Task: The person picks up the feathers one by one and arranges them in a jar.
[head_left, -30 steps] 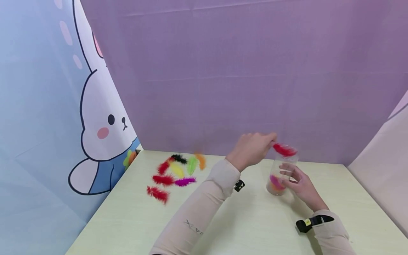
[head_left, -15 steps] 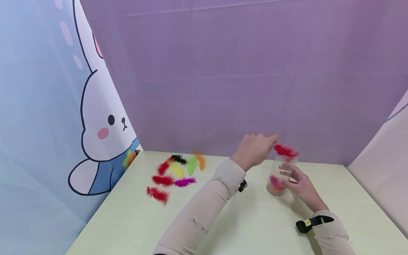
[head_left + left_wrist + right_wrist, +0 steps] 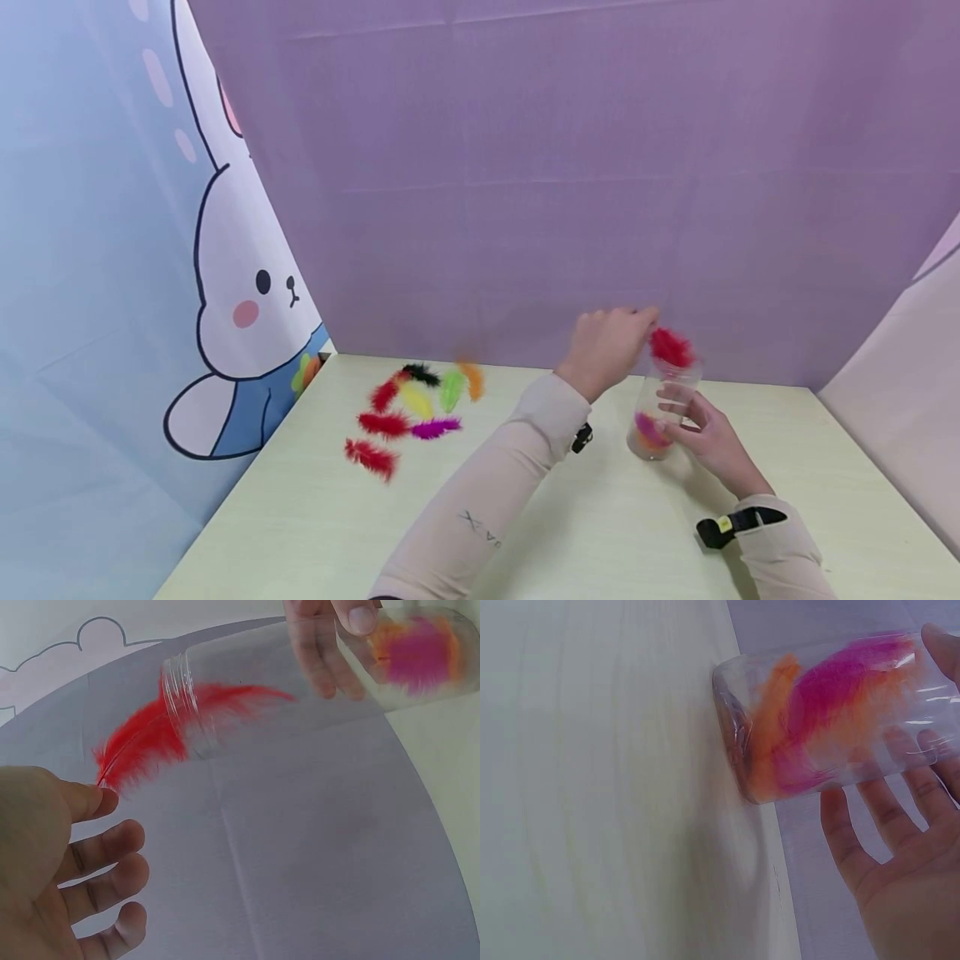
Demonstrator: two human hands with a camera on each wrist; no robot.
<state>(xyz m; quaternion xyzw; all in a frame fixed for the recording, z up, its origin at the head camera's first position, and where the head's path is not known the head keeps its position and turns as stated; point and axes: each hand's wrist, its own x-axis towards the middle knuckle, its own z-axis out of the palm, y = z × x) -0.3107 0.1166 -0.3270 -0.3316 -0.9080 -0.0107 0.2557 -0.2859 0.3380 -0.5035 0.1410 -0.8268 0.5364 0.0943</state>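
A red feather point(image 3: 142, 742) is pinched at its quill end between the thumb and forefinger of my left hand point(image 3: 609, 346). Its other end reaches through the mouth of a clear jar point(image 3: 660, 392); the near half is still outside. My right hand point(image 3: 708, 433) holds the jar around its side, thumb in front and fingers behind. The jar stands upright on the table. Orange and magenta feathers point(image 3: 832, 712) lie in its lower part. The remaining fingers point(image 3: 124, 874) of my left hand are spread loosely, holding nothing.
Several loose feathers lie at the table's left: red ones point(image 3: 384, 425), a purple one point(image 3: 436, 428), a yellow one point(image 3: 416, 400), a green one point(image 3: 452, 389), an orange one point(image 3: 472, 379) and a black one point(image 3: 422, 374). A purple cloth point(image 3: 525, 208) stands behind the table point(image 3: 285, 517).
My left hand has shifted slightly right, and the red feather has gone from lying across the jar's mouth to pointing down into it. The right hand and jar have stayed put.
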